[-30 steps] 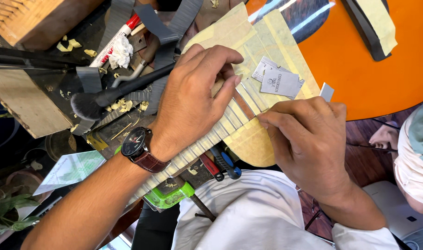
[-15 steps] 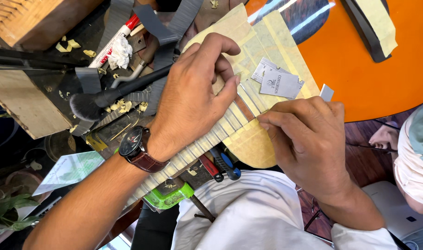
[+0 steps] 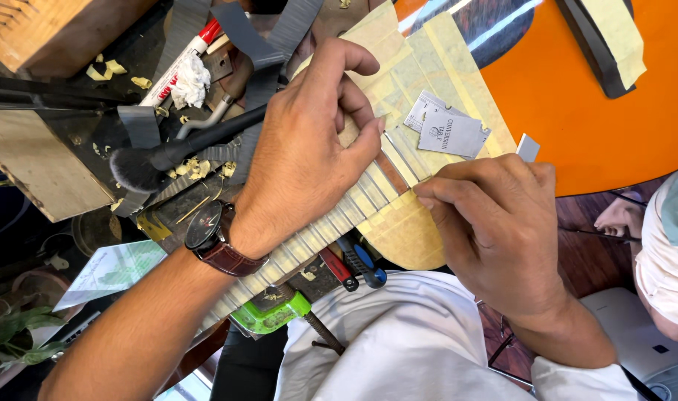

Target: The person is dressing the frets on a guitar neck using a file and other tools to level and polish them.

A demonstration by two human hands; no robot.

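Little has moved since the earlier frames: the left hand [image 3: 309,156] keeps its place on the pale, tape-masked guitar fretboard with metal frets [image 3: 331,223], only its index finger curling a touch tighter, and the right hand [image 3: 495,238] holds where it was.

At nine o'clock of the left hand lie a black soft-bristled brush [image 3: 168,157] and a red-and-white marker pen [image 3: 177,68] on the cluttered table [image 3: 27,171]. A brown-strapped wristwatch [image 3: 205,226] sits on the left wrist. The left fingers [image 3: 357,96] press down, clenched over the fretboard's edge, steadying it.

The fretboard's long axis runs from seven o'clock up to one o'clock, passing under the left palm and between both hands. A green clamp [image 3: 272,312] sits beneath it at six o'clock.

At three o'clock, the right fingers [image 3: 443,194] pinch together against a fret at the neck's body end; whether they hold a small tool I cannot tell. This hand is nearer the worked fret. Small grey metal gauge plates [image 3: 450,132] lie on the orange guitar body [image 3: 576,96] at twelve o'clock.
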